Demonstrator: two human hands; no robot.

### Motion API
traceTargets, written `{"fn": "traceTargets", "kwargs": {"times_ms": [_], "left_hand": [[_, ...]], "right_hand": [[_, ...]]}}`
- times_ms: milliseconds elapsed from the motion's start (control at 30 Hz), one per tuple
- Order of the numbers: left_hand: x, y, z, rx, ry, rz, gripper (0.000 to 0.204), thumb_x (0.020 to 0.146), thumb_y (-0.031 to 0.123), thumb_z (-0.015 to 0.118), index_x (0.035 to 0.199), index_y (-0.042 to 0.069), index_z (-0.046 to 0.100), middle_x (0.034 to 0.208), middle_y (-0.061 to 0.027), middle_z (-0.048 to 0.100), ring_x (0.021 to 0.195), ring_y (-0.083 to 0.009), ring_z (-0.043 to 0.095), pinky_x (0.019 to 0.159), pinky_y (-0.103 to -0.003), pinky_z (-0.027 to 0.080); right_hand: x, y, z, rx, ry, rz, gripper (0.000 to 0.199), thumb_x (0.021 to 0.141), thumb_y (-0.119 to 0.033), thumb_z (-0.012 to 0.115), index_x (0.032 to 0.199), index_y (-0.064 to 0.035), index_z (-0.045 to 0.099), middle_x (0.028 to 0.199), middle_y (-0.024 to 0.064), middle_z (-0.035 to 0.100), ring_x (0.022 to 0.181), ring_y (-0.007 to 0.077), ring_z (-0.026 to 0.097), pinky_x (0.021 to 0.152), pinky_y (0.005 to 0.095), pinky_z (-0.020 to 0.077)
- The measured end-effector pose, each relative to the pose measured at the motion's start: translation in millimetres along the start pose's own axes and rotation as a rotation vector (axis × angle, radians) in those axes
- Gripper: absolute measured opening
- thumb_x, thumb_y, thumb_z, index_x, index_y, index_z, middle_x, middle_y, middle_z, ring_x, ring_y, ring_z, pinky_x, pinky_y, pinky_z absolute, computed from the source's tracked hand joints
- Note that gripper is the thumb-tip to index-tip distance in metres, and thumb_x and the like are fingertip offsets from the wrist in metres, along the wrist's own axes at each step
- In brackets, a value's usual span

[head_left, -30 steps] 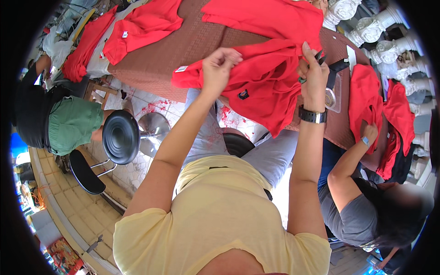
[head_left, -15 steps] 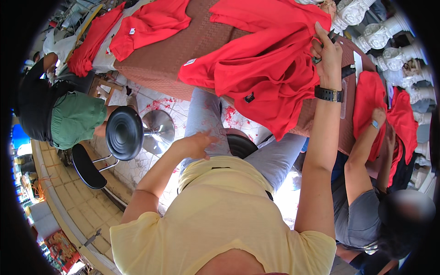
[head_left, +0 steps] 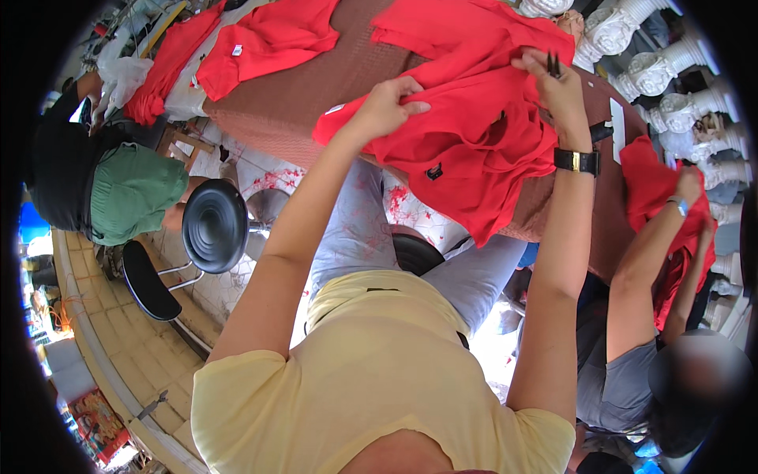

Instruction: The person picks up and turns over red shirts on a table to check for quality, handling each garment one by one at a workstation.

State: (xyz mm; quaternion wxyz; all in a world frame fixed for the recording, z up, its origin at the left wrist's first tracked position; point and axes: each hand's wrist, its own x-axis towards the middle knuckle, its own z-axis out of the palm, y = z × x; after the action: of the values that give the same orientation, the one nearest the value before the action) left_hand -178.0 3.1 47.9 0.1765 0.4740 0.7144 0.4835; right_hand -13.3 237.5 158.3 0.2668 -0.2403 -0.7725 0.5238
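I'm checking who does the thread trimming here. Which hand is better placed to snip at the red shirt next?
Probably the right hand: it holds small dark snips at the red shirt's upper edge. The left hand has no tool and grips the fabric, steadying it.

A bare strip of the brown woven tabletop (head_left: 292, 103) lies open between the crumpled red cloth garment (head_left: 474, 134) under both hands and the flat red shirt (head_left: 268, 39) further left. On the right, a co-worker's raised forearm (head_left: 643, 261) and another red garment (head_left: 655, 189) crowd the table edge. Below left, a round black stool (head_left: 215, 225) stands beside the knees.
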Motion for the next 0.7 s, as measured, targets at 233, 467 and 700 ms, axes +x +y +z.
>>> {"fn": "traceTargets", "kwargs": {"times_ms": [233, 467, 700], "left_hand": [[-30.0, -40.9, -26.9, -0.335, -0.047, -0.182, 0.021, 0.101, 0.003, 0.054, 0.122, 0.0, 0.057, 0.118, -0.0094, 0.064, 0.115, -0.0145, 0.06, 0.097, -0.028, 0.047], [-60.3, -22.7, -51.8, -0.368, -0.408, -0.077, 0.027, 0.092, 0.005, 0.068, 0.119, 0.003, 0.061, 0.121, -0.0041, 0.061, 0.105, -0.012, 0.059, 0.092, -0.027, 0.048], [-73.1, 28.3, -58.4, -0.08, -0.174, -0.193, 0.026, 0.09, 0.012, 0.071, 0.113, 0.002, 0.063, 0.105, -0.0066, 0.066, 0.096, -0.0142, 0.062, 0.081, -0.03, 0.052]], "right_hand": [[-63.6, 60.6, 38.9, -0.2, -0.2, -0.121, 0.017, 0.087, -0.013, 0.073, 0.097, 0.0003, 0.073, 0.083, 0.0047, 0.072, 0.082, 0.009, 0.064, 0.075, 0.0262, 0.0491], [-126.9, 97.3, 68.9, -0.283, -0.335, 0.079, 0.02, 0.083, -0.013, 0.075, 0.097, 0.0012, 0.072, 0.088, 0.013, 0.074, 0.082, 0.0166, 0.068, 0.076, 0.0309, 0.0502], [-99.2, 95.4, 58.1, -0.179, 0.136, 0.004, 0.021, 0.088, -0.018, 0.072, 0.096, 0.0014, 0.071, 0.082, 0.0089, 0.073, 0.071, 0.0113, 0.063, 0.065, 0.0272, 0.0466]]}}
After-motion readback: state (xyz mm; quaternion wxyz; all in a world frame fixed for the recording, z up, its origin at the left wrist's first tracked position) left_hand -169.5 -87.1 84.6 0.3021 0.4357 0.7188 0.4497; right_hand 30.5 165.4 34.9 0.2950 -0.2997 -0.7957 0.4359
